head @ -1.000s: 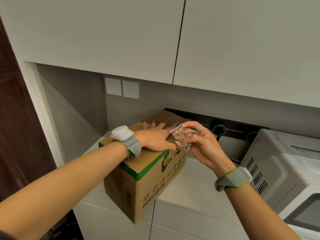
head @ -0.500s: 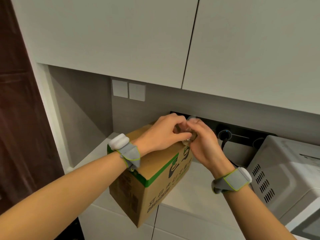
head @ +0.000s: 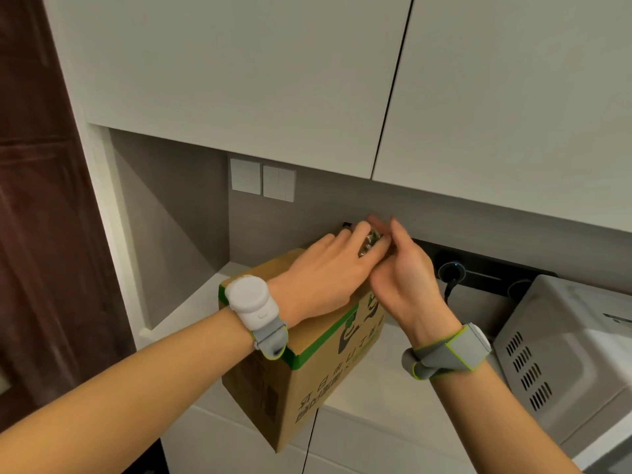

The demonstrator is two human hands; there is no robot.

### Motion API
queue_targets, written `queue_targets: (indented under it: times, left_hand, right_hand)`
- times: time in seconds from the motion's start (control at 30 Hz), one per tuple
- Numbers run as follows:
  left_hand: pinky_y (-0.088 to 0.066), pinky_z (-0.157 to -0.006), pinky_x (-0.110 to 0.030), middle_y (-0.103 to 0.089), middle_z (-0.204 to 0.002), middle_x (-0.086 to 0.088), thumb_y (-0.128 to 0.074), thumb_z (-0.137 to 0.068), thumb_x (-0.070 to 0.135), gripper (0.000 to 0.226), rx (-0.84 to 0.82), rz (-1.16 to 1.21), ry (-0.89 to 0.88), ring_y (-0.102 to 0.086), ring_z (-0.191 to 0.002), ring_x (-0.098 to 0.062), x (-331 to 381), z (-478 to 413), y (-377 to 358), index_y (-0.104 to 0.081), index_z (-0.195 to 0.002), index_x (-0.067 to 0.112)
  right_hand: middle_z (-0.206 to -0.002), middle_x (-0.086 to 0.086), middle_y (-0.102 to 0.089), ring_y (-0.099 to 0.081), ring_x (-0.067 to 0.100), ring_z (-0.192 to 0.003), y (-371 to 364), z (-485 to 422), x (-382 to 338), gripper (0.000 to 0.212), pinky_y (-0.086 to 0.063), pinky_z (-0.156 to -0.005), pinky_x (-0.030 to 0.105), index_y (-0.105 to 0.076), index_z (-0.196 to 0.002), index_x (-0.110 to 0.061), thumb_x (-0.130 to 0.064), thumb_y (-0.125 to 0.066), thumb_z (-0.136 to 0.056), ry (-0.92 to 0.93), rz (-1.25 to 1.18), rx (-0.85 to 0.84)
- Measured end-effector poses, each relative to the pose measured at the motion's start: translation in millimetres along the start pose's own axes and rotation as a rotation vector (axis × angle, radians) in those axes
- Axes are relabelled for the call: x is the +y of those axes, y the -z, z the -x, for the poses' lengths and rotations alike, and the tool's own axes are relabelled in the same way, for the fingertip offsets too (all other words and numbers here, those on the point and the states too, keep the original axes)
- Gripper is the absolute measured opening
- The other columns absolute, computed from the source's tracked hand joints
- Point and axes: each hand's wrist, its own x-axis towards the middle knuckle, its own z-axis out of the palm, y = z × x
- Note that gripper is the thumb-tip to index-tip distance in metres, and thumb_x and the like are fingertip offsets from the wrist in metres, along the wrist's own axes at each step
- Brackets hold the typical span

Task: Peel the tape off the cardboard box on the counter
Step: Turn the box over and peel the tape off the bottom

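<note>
A brown cardboard box [head: 318,381] with a green stripe and dark print stands on the white counter [head: 379,378], its near corner past the counter's front edge. My left hand [head: 325,275] lies over the box top, its fingertips curled round a crumpled wad of clear tape [head: 371,241] above the box's far end. My right hand [head: 405,282] is pressed against the wad from the right, with blurred, straight fingers pointing up. The box's top seam is hidden under both hands.
A white microwave [head: 567,357] stands on the counter to the right. A black socket strip [head: 478,275] with a plugged cable runs along the back wall behind the box. Two wall switches [head: 262,181] and upper cabinets [head: 239,80] are above. A dark door [head: 37,217] is at left.
My left hand rose from lying flat on the box to meet the right hand at the tape wad. Both hands moved toward the box's far end, and my right fingers straightened.
</note>
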Motion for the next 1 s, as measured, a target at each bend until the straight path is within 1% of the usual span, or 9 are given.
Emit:
queue_targets:
  times: [0.1, 0.2, 0.3, 0.43, 0.57, 0.67, 0.77, 0.83, 1.0]
  left_hand:
    - [-0.048, -0.069, -0.042, -0.041, -0.118, -0.006, -0.043, -0.11, 0.03, 0.035, -0.018, 0.149, 0.001, -0.055, -0.085, -0.026, -12.8, 2.4, 9.6, -0.044, -0.143, 0.02]
    - [-0.052, -0.072, -0.048, -0.051, -0.105, 0.001, -0.042, -0.111, 0.032, 0.027, 0.024, 0.308, 0.095, -0.057, -0.085, -0.025, -25.9, 3.4, 12.8, -0.061, -0.125, 0.021]
    - [-0.055, -0.083, -0.043, -0.068, -0.105, 0.002, -0.054, -0.106, 0.031, 0.025, 0.101, 0.614, 0.247, -0.065, -0.095, -0.019, -29.0, 6.0, 13.6, -0.06, -0.129, 0.021]
    - [-0.058, -0.066, -0.044, -0.069, -0.076, 0.001, -0.068, -0.099, 0.03, 0.02, 0.199, 0.801, 0.423, -0.066, -0.063, -0.014, -27.9, 9.0, 16.1, -0.051, -0.099, 0.019]
    - [-0.059, -0.065, -0.044, -0.068, -0.067, -0.002, -0.072, -0.096, 0.019, 0.017, 0.24, 0.802, 0.469, -0.067, -0.057, -0.012, -23.8, 12.3, 17.5, -0.059, -0.089, 0.012]
    - [-0.06, -0.066, -0.037, -0.07, -0.069, -0.002, -0.073, -0.094, 0.011, 0.011, 0.24, 0.809, 0.409, -0.069, -0.059, -0.009, -17.6, 18.3, 15.2, -0.063, -0.088, 0.01]
    - [-0.06, -0.082, -0.028, -0.076, -0.094, 0.005, -0.076, -0.093, 0.019, 0.01, 0.138, 0.793, 0.304, -0.072, -0.083, -0.003, -21.4, 27.5, 11.7, -0.072, -0.103, 0.018]
    - [-0.055, -0.092, -0.021, -0.073, -0.115, 0.01, -0.074, -0.095, 0.026, 0.029, 0.059, 0.73, 0.253, -0.068, -0.101, -0.002, -31.9, 38.6, 8.1, -0.072, -0.123, 0.028]
    - [-0.049, -0.103, -0.027, -0.071, -0.118, 0.012, -0.068, -0.099, 0.028, 0.019, 0.323, 0.709, 0.469, -0.062, -0.115, 0.0, -68.5, 82.3, -5.0, -0.076, -0.117, 0.025]
  right_hand:
    - [-0.13, 0.023, -0.066, -0.066, 0.032, -0.12, 1.6, -0.6, 5.9, 0.037, -0.05, -0.107, 0.044, -0.055, -0.139, -0.002, -0.02, -0.042, -0.109, 0.02, 0.145, 0.002]
    - [-0.128, 0.021, -0.068, -0.068, 0.03, -0.117, -2.4, 3.7, 17.5, 0.04, -0.049, -0.108, 0.047, -0.048, -0.146, -0.006, -0.021, -0.043, -0.109, 0.036, 0.158, -0.009]
    - [-0.128, 0.019, -0.068, -0.07, 0.027, -0.115, -6.7, 6.1, 23.9, 0.041, -0.054, -0.103, 0.044, -0.047, -0.147, -0.006, -0.022, -0.041, -0.11, 0.105, 0.151, -0.018]
    - [-0.117, 0.014, -0.073, -0.071, 0.021, -0.111, -16.0, 12.1, 29.2, 0.039, -0.054, -0.101, 0.039, -0.056, -0.136, -0.009, -0.032, -0.039, -0.11, 0.162, 0.272, -0.069]
    - [-0.104, 0.025, -0.071, -0.07, 0.03, -0.098, -20.4, 19.0, 36.0, 0.043, -0.056, -0.089, 0.039, -0.067, -0.111, 0.002, -0.035, -0.045, -0.108, 0.248, 0.513, -0.114]
    - [-0.093, 0.026, -0.068, -0.065, 0.032, -0.087, -14.3, 14.7, 36.4, 0.033, -0.054, -0.076, 0.039, -0.069, -0.106, 0.008, -0.019, -0.049, -0.107, 0.29, 0.539, -0.069]
    - [-0.109, 0.01, -0.076, -0.073, 0.022, -0.103, -5.6, 7.3, 27.8, 0.031, -0.058, -0.09, 0.035, -0.07, -0.122, -0.007, -0.001, -0.048, -0.102, 0.328, 0.645, -0.042]
    - [-0.112, 0.01, -0.076, -0.072, 0.021, -0.107, 3.3, -1.3, 20.9, 0.039, -0.058, -0.094, 0.035, -0.061, -0.135, -0.008, 0.004, -0.044, -0.103, 0.332, 0.625, -0.043]
    - [-0.096, 0.011, -0.076, -0.065, 0.015, -0.078, 37.7, -20.9, 14.3, 0.05, -0.057, -0.074, 0.022, -0.056, -0.14, -0.012, 0.012, -0.038, -0.1, 0.358, 0.619, 0.028]
